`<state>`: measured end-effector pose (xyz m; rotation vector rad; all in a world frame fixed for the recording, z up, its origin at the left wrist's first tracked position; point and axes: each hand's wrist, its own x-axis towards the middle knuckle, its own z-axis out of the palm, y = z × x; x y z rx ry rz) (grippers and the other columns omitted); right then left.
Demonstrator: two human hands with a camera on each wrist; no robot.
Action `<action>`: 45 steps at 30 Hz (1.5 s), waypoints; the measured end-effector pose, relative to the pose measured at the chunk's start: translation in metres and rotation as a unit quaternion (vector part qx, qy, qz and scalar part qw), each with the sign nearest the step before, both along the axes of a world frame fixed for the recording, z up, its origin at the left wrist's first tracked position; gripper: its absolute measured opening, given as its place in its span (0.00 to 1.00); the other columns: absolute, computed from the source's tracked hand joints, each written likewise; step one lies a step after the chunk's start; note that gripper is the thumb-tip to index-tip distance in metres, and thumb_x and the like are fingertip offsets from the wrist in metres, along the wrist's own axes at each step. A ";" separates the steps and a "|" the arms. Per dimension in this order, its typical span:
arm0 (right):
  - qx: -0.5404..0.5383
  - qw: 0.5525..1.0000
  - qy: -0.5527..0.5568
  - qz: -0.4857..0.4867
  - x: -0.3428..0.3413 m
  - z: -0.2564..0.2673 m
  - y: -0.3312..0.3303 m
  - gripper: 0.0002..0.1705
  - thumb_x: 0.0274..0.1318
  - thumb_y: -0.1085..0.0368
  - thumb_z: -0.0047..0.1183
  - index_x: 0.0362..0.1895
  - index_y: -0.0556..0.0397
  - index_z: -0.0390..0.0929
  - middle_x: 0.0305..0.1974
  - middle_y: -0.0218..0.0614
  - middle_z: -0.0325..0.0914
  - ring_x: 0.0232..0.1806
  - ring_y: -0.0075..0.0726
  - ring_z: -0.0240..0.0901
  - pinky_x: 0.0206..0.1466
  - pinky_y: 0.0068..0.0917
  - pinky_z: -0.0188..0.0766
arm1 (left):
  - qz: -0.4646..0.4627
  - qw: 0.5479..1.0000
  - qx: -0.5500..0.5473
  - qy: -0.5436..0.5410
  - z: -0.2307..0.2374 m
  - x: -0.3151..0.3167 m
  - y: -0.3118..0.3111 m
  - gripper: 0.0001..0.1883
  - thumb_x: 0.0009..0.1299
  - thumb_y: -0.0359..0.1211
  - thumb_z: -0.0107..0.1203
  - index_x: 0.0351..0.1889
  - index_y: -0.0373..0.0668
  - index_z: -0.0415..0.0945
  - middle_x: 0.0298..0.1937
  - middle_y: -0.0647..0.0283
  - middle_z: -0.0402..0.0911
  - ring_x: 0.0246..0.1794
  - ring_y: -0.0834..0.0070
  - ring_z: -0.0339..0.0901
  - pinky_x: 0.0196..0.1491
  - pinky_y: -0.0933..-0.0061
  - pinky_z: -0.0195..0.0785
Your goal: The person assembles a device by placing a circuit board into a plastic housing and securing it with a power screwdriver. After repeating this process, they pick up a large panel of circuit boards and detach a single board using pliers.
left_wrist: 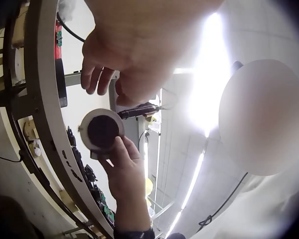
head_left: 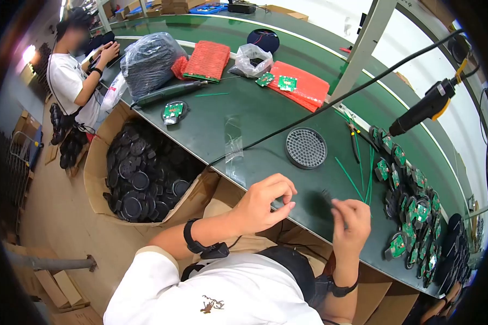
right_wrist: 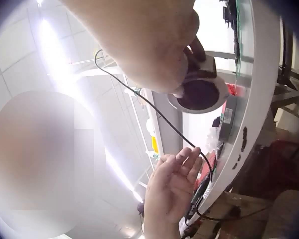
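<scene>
My right hand (head_left: 352,225) pinches a round dark part with a pale rim (left_wrist: 102,132) by its edge, thumb on its near face, just above the table's front edge. In the right wrist view the same part shows beyond the fingers, partly hidden by them. To its left, my left hand (head_left: 265,203) hovers with loosely bent fingers and nothing in it; the right wrist view shows its palm turned up. Beyond both hands a round tray with a perforated grey face (head_left: 306,147) lies on the dark green table (head_left: 200,130).
Round black parts (head_left: 133,181) fill a cardboard box at left. Black assemblies with green boards (head_left: 417,211) crowd the right. An electric screwdriver (head_left: 425,105) hangs above cutters (head_left: 354,142); a black cable (head_left: 320,108) crosses the table. Red bubble wrap (head_left: 207,58) lies behind. Another person (head_left: 73,76) works at left.
</scene>
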<state>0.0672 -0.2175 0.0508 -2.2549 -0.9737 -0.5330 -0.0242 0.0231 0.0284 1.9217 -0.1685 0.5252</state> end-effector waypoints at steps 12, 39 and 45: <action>-0.077 0.991 0.070 0.086 0.012 -0.015 -0.023 0.27 0.44 0.84 0.54 0.50 0.53 0.85 0.63 0.46 0.78 0.68 0.59 0.74 0.72 0.51 0.71 | -0.050 0.960 0.276 0.017 -0.014 0.018 -0.029 0.24 0.60 0.43 0.73 0.53 0.46 0.82 0.59 0.59 0.80 0.63 0.56 0.75 0.63 0.54 0.68; 0.041 0.990 0.079 0.113 -0.004 -0.036 -0.014 0.23 0.34 0.65 0.79 0.40 0.53 0.87 0.38 0.35 0.82 0.37 0.46 0.78 0.38 0.39 0.75 | 0.376 0.842 0.344 0.179 -0.023 0.253 0.192 0.15 0.66 0.37 0.70 0.48 0.43 0.85 0.49 0.51 0.88 0.53 0.51 0.85 0.55 0.51 0.77; 0.060 0.990 0.052 0.113 -0.003 -0.040 -0.014 0.22 0.36 0.67 0.78 0.40 0.54 0.87 0.38 0.36 0.83 0.37 0.46 0.79 0.38 0.37 0.77 | 0.413 0.868 0.277 0.013 -0.012 0.226 0.210 0.09 0.70 0.33 0.64 0.43 0.39 0.87 0.41 0.49 0.90 0.36 0.54 0.89 0.43 0.58 0.83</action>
